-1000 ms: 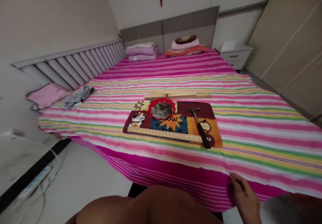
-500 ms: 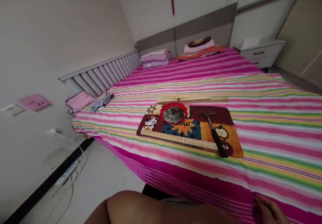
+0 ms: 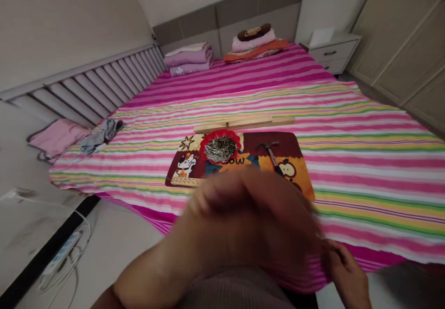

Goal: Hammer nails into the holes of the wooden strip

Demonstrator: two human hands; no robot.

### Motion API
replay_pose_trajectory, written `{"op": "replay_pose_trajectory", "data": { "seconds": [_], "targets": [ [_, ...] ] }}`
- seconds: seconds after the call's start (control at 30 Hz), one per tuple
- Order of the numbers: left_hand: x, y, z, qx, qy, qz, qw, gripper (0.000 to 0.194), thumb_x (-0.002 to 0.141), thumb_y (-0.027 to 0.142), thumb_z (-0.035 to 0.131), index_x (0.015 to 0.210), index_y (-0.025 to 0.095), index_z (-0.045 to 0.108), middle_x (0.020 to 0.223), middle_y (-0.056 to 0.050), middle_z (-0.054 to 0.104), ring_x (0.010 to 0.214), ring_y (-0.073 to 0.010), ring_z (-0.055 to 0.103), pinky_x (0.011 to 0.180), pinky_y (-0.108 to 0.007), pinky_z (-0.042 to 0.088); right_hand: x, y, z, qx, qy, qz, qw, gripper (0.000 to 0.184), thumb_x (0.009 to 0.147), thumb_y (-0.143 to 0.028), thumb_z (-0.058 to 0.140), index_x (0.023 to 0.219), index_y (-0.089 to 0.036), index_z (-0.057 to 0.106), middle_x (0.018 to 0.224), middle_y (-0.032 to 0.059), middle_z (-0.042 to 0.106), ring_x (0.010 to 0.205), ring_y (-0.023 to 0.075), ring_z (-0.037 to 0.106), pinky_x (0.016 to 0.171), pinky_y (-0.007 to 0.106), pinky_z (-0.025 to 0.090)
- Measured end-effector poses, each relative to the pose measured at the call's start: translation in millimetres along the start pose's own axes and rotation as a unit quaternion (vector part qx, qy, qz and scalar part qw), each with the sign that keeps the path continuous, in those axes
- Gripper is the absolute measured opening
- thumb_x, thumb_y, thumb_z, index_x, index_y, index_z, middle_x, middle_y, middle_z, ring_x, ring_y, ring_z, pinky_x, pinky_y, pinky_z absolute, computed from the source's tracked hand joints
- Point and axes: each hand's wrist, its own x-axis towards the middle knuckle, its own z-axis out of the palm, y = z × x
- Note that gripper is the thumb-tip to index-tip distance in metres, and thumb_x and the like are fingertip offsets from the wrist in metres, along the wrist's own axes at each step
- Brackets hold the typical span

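My left hand (image 3: 253, 216) is large and smeared by motion in the lower middle, over the near edge of the bed; its fingers point right and their grip cannot be made out. At lower right my right hand (image 3: 347, 272) has curled fingers closed at the magenta hem of the striped bed sheet (image 3: 358, 170). Beyond the hands lies a patterned mat (image 3: 252, 140) bearing a red scalloped bowl of nails (image 3: 220, 149), a claw hammer (image 3: 271, 154) and a wooden strip with nails (image 3: 184, 181). My left hand hides most of the strip and the hammer's handle end.
Wooden slats (image 3: 243, 123) lie behind the mat. Grey cloth (image 3: 100, 135) and a pink cushion-like item (image 3: 59, 137) sit by the bed rail (image 3: 93, 82). Folded bedding (image 3: 189, 59) rests near the headboard. A power strip (image 3: 62, 253) with cables is on the floor at left.
My left arm has lifted from the bottom edge, bringing the hand across in front of the mat. My right hand shows more fully at the sheet's edge. The view has shifted.
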Motion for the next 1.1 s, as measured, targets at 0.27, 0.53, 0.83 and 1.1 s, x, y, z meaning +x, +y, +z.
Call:
{"op": "replay_pose_trajectory", "data": {
  "seconds": [0.27,0.53,0.83,1.1],
  "targets": [
    [160,-120,-0.3,0.249,-0.053,-0.069,0.965,0.013,0.067,0.026,0.060,0.076,0.019,0.066,0.073,0.000,0.068,0.074,-0.0157,0.061,0.069,-0.027,0.047,4,-1,2,0.071,-0.030,0.052,0.996,0.030,0.056,-0.043,0.065,0.073,-0.019,0.068,0.067,0.0021,0.067,0.058,0.0147,0.058,0.050,0.022,0.047],
    [176,-167,8.2,0.560,-0.199,-0.048,0.803,0.018,0.070,0.026,0.058,0.083,0.026,0.071,0.093,-0.003,0.071,0.087,-0.0193,0.062,0.075,-0.026,0.044,7,-4,5,0.079,-0.023,0.075,0.994,0.027,0.054,-0.041,0.063,0.071,-0.019,0.065,0.064,0.0004,0.065,0.058,0.0142,0.057,0.052,0.022,0.046],
    [183,-165,6.0,0.563,-0.258,0.058,0.783,0.016,0.074,0.019,0.048,0.073,0.019,0.064,0.084,-0.009,0.066,0.082,-0.0205,0.059,0.075,-0.028,0.042,9,1,8,0.082,-0.020,0.037,0.996,0.026,0.058,-0.043,0.062,0.069,-0.020,0.063,0.066,0.0011,0.065,0.060,0.0152,0.057,0.058,0.026,0.048],
    [179,-168,-13.5,0.435,-0.193,-0.014,0.880,0.007,0.066,0.021,0.049,0.064,0.020,0.055,0.069,-0.003,0.061,0.066,-0.0163,0.053,0.063,-0.027,0.039,8,-3,7,0.063,-0.021,0.027,0.997,0.026,0.059,-0.043,0.059,0.070,-0.020,0.063,0.067,0.0014,0.064,0.063,0.0162,0.057,0.063,0.028,0.047]
  ]
}}
